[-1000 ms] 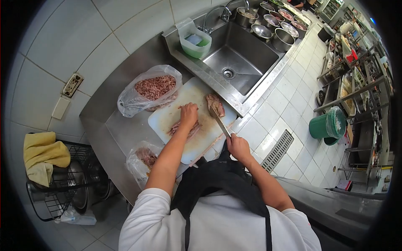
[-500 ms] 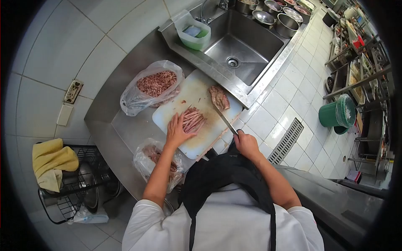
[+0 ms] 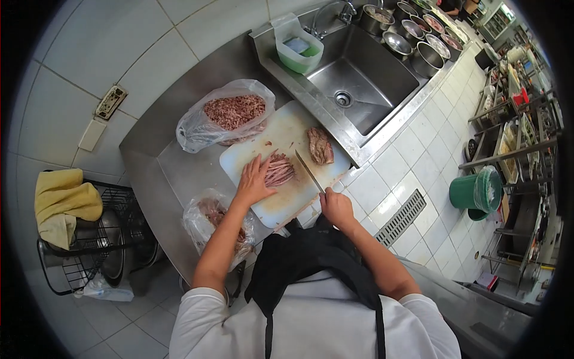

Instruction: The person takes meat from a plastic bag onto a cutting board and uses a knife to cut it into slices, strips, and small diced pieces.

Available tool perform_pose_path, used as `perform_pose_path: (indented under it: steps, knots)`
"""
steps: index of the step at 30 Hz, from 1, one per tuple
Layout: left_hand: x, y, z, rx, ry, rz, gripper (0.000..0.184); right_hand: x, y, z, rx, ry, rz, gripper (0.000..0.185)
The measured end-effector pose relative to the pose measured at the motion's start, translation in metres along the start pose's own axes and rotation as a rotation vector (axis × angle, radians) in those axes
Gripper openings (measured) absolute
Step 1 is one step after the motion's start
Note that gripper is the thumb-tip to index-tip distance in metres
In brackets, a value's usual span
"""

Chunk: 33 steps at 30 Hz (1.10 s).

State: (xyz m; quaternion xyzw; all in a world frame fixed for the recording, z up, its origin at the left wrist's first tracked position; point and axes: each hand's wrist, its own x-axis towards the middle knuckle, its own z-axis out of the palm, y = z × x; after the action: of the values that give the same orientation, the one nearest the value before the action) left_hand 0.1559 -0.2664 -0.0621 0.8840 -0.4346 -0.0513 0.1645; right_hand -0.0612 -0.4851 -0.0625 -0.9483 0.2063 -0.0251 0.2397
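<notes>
My left hand [image 3: 253, 181] lies with spread fingers on the white cutting board [image 3: 278, 212], its fingertips against the left side of a pile of meat strips [image 3: 278, 170]. My right hand [image 3: 336, 207] is wrapped round the handle of a long knife [image 3: 310, 172]. The blade points up and left, between the strips and a larger piece of meat [image 3: 320, 146] on the board's right part. Beside the board's upper left lies an open plastic bag of chopped meat [image 3: 234, 112]. Another bag with meat [image 3: 218, 218] rests near my left forearm.
A steel sink [image 3: 365, 78] adjoins the counter, with a green-and-white container [image 3: 297, 52] on its edge. Metal bowls [image 3: 427, 58] stand beyond it. On the left is a wire rack [image 3: 89, 251] with a yellow cloth [image 3: 67, 206]. A green bin [image 3: 469, 190] stands on the floor at right.
My left hand has gone from closed above the strips to spread at their left side. The knife has moved off the larger piece of meat toward the strips. The camera view has shifted.
</notes>
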Motion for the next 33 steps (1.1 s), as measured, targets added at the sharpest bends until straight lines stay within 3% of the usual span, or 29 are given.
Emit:
perform_pose_path:
  steps: [5, 8, 14, 17, 20, 23, 29, 33]
  knots:
    - [0.047, -0.016, 0.037, -0.094, 0.242, -0.099, 0.063, 0.048, -0.007, 0.014, -0.031, 0.099, -0.045, 0.024]
    - [0.082, -0.034, 0.039, -0.026, 0.260, 0.015, 0.037, 0.063, -0.004, 0.027, -0.040, 0.124, -0.096, 0.026]
    - [0.096, -0.055, 0.021, -0.085, -0.002, 0.053, 0.014, 0.041, 0.007, 0.034, -0.082, 0.027, -0.224, 0.023]
    - [0.076, -0.049, 0.010, -0.218, -0.191, -0.070, 0.032, 0.023, 0.004, 0.018, -0.052, -0.002, -0.206, 0.023]
    - [0.036, -0.022, 0.024, -0.123, -0.009, 0.010, 0.069, 0.019, 0.001, 0.015, 0.020, 0.049, -0.078, 0.023]
    - [0.023, 0.023, 0.014, -0.045, -0.034, -0.040, 0.097, 0.025, -0.001, 0.026, 0.039, 0.059, -0.009, 0.023]
    - [0.022, 0.018, 0.058, 0.081, 0.028, -0.098, 0.091, 0.049, -0.028, 0.056, 0.007, 0.073, -0.127, 0.021]
    - [0.020, 0.019, 0.042, 0.059, -0.058, -0.116, 0.086, 0.048, -0.038, 0.066, -0.067, 0.053, -0.209, 0.015]
